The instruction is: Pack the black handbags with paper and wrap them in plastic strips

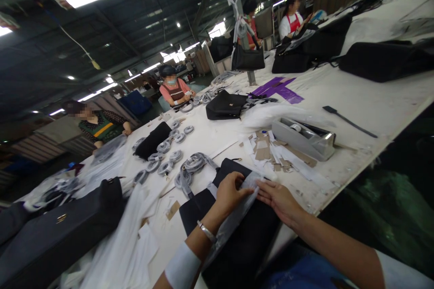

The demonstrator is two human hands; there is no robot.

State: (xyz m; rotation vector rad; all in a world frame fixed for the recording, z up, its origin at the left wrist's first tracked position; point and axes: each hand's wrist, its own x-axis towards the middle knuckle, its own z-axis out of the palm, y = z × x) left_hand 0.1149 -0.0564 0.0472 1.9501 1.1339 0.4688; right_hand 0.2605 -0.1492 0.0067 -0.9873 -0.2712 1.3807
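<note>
A black handbag lies at the near edge of the white table, partly over my lap. A clear plastic wrap runs across the bag. My left hand has its fingers curled and pinched on the wrap's upper end. My right hand rests on the same wrap beside it, fingers pressed down on its edge. A silver bangle sits on my left wrist.
A grey tape dispenser and paper tags lie just beyond my hands. Coiled grey straps spread over the middle. Other black bags and a large one at left. Several people work across the table.
</note>
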